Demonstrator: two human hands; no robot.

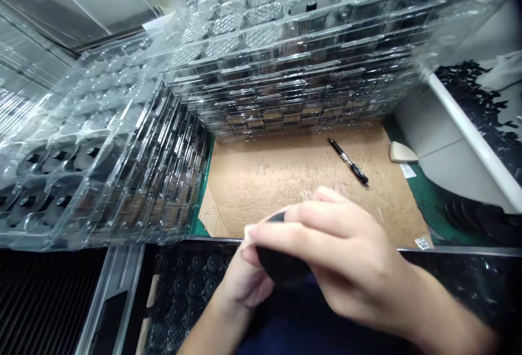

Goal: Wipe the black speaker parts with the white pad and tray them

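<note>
A black round part (281, 265) is held between my two hands near the front edge of the bench. My left hand (247, 279) grips it from the left and below, its fingers partly hidden behind the part. From the right, my right hand (338, 241) reaches over, its fingers closed on the part's upper side and the fingertips meeting my left hand. Beyond the hands lies a cardboard sheet (261, 181) with a black pen (348, 162) on it.
Stacked clear plastic trays (261, 67) stand at the back, and another stack (101, 143) at the left holds black round parts. A white bin (477, 137) with small black pieces is at the right, near a beige block (402, 153). Below the bench edge sits a tray of black parts (187, 284).
</note>
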